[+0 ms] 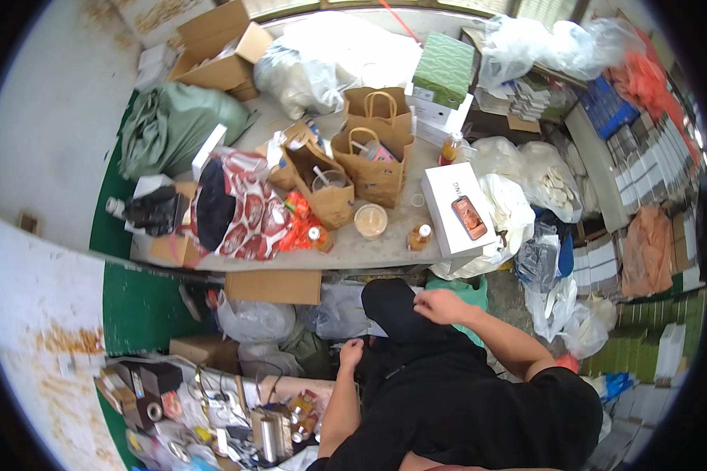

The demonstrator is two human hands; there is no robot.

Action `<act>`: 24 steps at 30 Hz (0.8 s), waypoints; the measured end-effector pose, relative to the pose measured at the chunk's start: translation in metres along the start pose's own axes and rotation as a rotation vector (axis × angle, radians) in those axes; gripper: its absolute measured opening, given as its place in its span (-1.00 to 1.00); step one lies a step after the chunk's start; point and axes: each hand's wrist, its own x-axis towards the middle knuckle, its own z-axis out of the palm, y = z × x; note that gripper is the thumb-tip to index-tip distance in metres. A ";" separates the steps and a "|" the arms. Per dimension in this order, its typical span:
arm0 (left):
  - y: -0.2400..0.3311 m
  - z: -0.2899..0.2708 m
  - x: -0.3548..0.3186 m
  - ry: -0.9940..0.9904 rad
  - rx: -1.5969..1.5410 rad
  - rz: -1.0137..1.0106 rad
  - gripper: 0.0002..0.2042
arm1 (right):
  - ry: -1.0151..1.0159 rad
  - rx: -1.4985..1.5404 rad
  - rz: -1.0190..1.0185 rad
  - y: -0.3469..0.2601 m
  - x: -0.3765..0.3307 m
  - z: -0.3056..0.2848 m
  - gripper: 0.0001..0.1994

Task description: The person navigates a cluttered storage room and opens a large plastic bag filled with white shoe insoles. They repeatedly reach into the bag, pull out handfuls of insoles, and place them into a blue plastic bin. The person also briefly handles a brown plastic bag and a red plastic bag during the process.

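Person in black, both bare hands low, just off the near edge of the table [389, 257]. Right hand [441, 307]: fingers bent, at the raised knee of the black trousers [390, 310]; can't tell whether it pinches the cloth or only rests there. Left hand [353, 353]: fingers curled in, beside the other leg; can't make out whether it grips anything. So the trousers are the nearest thing to both hands, between them and below the table's front edge. A teal bag [473, 292] sits behind the right hand; a clear plastic bag [257, 320] lies to the left of the left hand, under a cardboard piece [273, 287].

On the table, nearest edge first: amber bottle [419, 238] with white cap, upright; lidded cup [371, 222] of tan drink just left of it; white box [454, 206] with a phone picture, right side. Behind the cup, two brown paper bags [383, 177], open, one with a straw cup inside. Left of those, a red-and-white patterned bag [251, 208]. Green box [445, 69] at the far side. Metal cylinders [269, 438] on the cluttered surface, lower left. White boxes [656, 161] stacked at far right.
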 end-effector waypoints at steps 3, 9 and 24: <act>0.024 -0.008 0.000 -0.022 -0.038 -0.043 -0.70 | -0.070 0.016 -0.066 0.000 0.018 -0.001 -0.74; 0.034 -0.026 -0.018 -0.151 -0.155 -0.226 -0.77 | -0.272 -0.116 -0.027 0.050 0.082 0.019 -0.70; -0.011 0.007 -0.011 -0.390 0.507 0.212 -0.77 | -0.094 0.060 0.179 0.111 0.032 0.036 -0.66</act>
